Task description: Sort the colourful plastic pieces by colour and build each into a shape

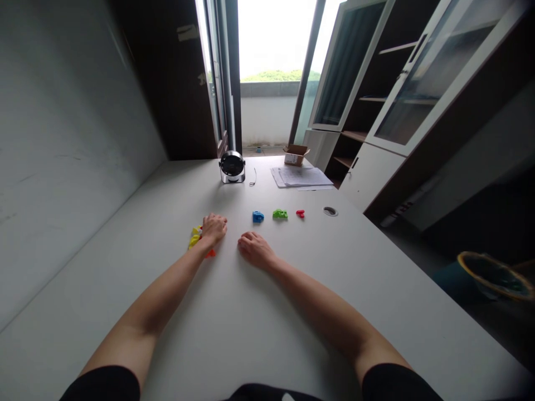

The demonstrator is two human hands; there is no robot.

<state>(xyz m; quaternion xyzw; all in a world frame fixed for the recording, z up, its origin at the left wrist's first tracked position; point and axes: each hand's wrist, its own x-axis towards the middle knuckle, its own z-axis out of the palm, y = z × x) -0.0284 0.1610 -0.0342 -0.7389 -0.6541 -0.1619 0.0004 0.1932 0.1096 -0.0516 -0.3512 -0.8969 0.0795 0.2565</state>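
My left hand (214,228) is over the right side of a small heap of yellow toy pieces (194,236), its fingers bent downward; what they hold, if anything, is hidden. An orange-red piece (210,253) shows just below that wrist. My right hand (254,249) rests on the white table (234,334) with its fingers curled in and nothing visible in them. Beyond it, in a row, lie a blue toy piece (258,216), a green toy piece (280,214) and a small red piece (300,213). Neither hand touches that row.
A round black device on a silver stand (232,167) stands at the back, beside a thin cord (253,177). Papers (303,176) and an open cardboard box (296,155) are at the far right. A cable hole (330,211) pierces the tabletop. A wall (62,156) borders the left.
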